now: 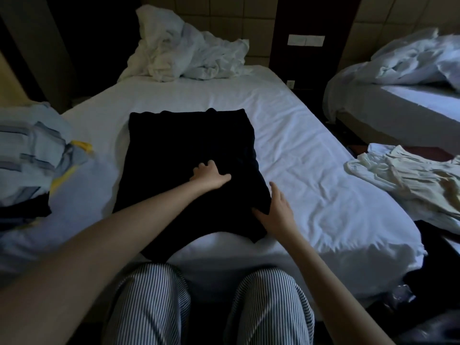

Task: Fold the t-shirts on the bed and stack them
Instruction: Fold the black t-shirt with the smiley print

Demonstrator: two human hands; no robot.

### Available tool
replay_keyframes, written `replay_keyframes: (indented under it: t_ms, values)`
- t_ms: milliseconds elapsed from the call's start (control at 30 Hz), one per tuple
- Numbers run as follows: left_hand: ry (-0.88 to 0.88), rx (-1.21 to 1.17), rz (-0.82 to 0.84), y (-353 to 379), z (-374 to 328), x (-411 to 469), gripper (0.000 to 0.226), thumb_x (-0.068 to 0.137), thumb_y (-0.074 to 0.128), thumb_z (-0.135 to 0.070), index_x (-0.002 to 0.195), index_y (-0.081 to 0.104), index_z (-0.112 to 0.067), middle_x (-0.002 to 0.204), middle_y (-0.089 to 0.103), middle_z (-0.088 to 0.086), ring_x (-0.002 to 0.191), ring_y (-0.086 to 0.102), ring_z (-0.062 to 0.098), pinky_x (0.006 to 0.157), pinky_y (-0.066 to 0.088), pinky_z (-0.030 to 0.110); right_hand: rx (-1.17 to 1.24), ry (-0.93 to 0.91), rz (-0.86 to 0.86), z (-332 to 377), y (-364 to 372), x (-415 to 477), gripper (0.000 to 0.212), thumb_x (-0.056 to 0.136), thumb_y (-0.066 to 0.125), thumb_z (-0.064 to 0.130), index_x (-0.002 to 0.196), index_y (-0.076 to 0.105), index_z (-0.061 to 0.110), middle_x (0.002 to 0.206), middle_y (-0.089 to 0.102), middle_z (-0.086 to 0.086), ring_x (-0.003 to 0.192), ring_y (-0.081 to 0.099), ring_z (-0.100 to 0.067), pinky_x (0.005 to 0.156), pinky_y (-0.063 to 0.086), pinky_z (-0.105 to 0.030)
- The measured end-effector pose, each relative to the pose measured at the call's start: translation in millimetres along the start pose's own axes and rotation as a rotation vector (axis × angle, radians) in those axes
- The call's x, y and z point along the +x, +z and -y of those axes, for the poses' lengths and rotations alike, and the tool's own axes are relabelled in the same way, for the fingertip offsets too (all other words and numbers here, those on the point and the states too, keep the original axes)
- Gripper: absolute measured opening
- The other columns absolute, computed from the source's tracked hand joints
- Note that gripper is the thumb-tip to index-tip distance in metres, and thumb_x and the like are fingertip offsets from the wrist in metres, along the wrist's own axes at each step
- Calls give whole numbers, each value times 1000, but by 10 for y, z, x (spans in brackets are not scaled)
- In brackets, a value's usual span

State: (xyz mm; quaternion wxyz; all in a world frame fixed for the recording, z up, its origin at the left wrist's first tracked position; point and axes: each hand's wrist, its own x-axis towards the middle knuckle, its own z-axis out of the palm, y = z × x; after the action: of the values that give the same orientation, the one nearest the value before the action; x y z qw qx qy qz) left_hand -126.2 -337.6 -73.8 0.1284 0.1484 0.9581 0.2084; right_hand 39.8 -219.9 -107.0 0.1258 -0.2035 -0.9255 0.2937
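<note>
Head view shows a black t-shirt [189, 145] spread mid-bed [311, 158] (its folds hard to read); left hand [211, 175] presses flat on it, right hand [276, 210] rests open-fingered at its near edge.

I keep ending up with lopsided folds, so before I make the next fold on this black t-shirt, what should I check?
1. The black t-shirt lies flat on the bed: ok, though its near end droops over the bed's edge.
2. The left hand pins the shirt's middle: ok.
3. The right hand has a grip: not ok; its fingers lie straight beside the shirt's right edge, thumb on the fabric.
4. Sleeves tucked in: cannot tell, the fabric is too dark.
5. The folded stack waits at left: ok.
</note>
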Motion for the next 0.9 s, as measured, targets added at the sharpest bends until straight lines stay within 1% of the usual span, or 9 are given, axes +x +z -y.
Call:
replay_keyframes:
  t_ms: [100,167,233,367,467,633,700,800,900]
  values:
    - [92,-94,-80,77,62,29,19,97,47,-32,102,50,-13,108,53,10,95,54,25,76,48,35,48,53,-106,-51,41,-84,56,86,55,14,139,37,13,132,49,-11,120,46,-30,95,36,-34]
    - [183,-212,-161,47,132,53,17,101,41,-26,90,45,-14,91,52,7,69,48,18,57,37,29,134,38,-120,-73,17,-128,49,83,52,2,130,49,14,122,54,-11,103,56,-27,80,42,-28]
    - [239,-194,-166,2,186,15,20,101,38,-31,94,42,-14,85,49,4,63,46,16,52,33,28,196,28,-123,-119,-14,-154,50,79,51,-7,125,54,14,114,55,-10,91,58,-24,75,40,-23]
    - [185,107,-107,40,192,-20,37,91,53,-50,105,43,-17,91,51,-2,83,57,20,63,42,30,158,-33,-115,-202,-24,-263,53,78,51,-11,126,54,11,107,47,-7,90,57,-26,75,39,-20]
    - [202,-55,-60,22,115,48,15,95,53,-31,90,50,-17,84,55,1,72,54,18,61,41,28,78,-142,-26,-240,-53,-306,56,81,51,-9,135,47,7,121,45,-14,99,54,-25,83,37,-17]
    - [209,-332,-102,-108,118,53,14,102,35,-17,88,36,-14,74,41,0,58,38,15,54,30,31,-48,-322,134,-328,-228,-282,58,86,42,-13,141,35,3,127,37,-19,87,45,-17,79,28,-10]
    - [249,-257,-77,-245,265,84,12,101,37,-18,91,39,-13,78,46,4,63,43,18,57,34,32,-118,-355,229,-345,-239,-267,59,89,37,-12,144,30,8,128,32,-12,78,46,-18,74,32,-14]
    - [238,-246,59,-355,526,126,8,97,50,-15,105,51,-13,104,58,8,90,55,19,75,43,29,-190,-367,383,-303,-224,-232,64,90,32,-9,148,22,16,123,21,1,70,40,-11,73,37,-19]
    - [160,-329,125,-359,541,145,34,91,61,-24,121,53,-11,114,56,6,102,54,17,86,42,26,-236,-364,374,-240,-243,-194,62,85,35,9,145,30,24,141,22,-5,104,42,-20,97,31,-25]
